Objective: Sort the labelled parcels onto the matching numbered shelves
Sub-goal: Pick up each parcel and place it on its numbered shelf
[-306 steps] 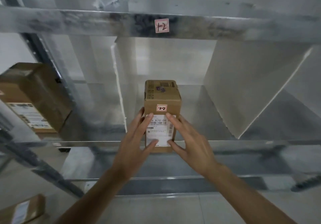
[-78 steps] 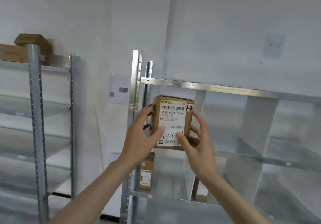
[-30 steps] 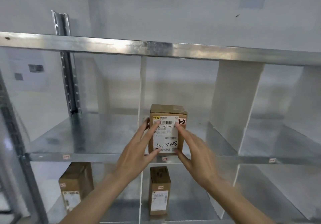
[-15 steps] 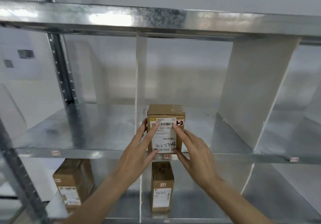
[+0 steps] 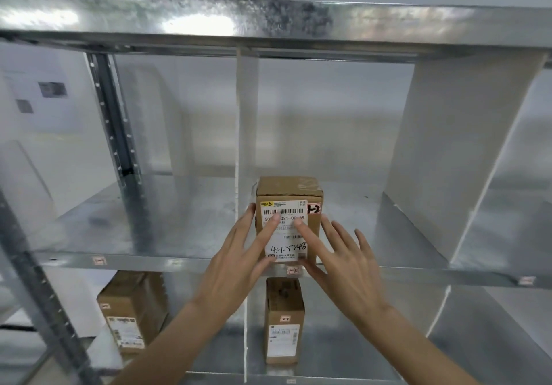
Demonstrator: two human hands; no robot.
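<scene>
We have the parcel (image 5: pixel 289 220) marked 1-2 standing upright at the front edge of the upper shelf (image 5: pixel 167 229), just right of the white divider (image 5: pixel 246 134) and directly above the shelf tag (image 5: pixel 292 270) reading 1-2. Left hand (image 5: pixel 239 268) and right hand (image 5: pixel 343 262) press straight, spread fingers flat against its labelled face, apparently to seat it squarely; neither grips.

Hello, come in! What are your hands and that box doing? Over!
Both hands, left hand and right hand, flat against 1-2 parcel. Parcel sits above shelf tag. Nothing blocking.
</scene>
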